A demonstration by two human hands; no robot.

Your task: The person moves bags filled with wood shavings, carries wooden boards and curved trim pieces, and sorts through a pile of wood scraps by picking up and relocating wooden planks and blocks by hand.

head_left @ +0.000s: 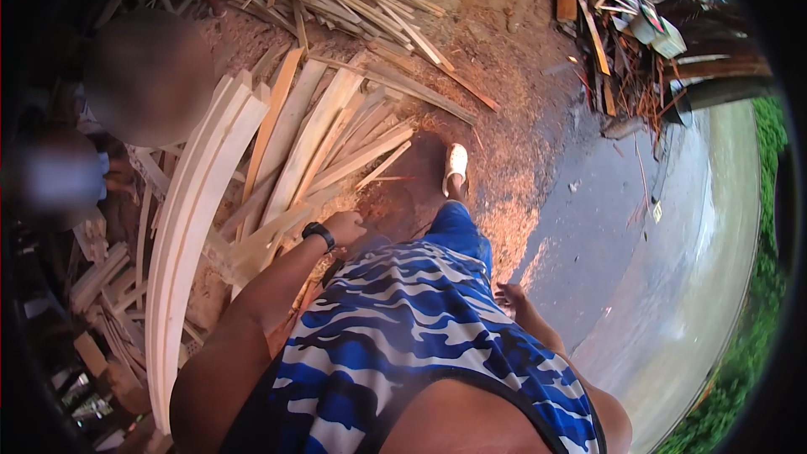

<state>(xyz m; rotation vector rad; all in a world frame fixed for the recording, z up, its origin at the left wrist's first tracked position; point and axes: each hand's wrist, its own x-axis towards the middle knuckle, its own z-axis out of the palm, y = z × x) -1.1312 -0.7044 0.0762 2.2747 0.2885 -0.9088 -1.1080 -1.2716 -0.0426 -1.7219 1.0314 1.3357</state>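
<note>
My left hand (pixel 343 227), with a black watch (pixel 319 236) on its wrist, hangs beside my camouflage-pattern top (pixel 412 303). Its fingers are loosely bent, and nothing shows in them. Close by are the ends of long wooden boards (pixel 303 139), with no clear contact. My right hand (pixel 509 296) hangs low at my other side, partly hidden by the top. Its fingers look slightly apart and hold nothing visible. One foot in a pale clog (pixel 456 166) is out in front on the reddish ground.
Thick pale planks (pixel 197 202) lie stacked at the left. Thin strips (pixel 353 0) are heaped ahead. Scrap wood and debris (pixel 601 59) stand at the upper right, beside wet grey paving (pixel 588 227). Two blurred shapes, apparently people, are at the left edge.
</note>
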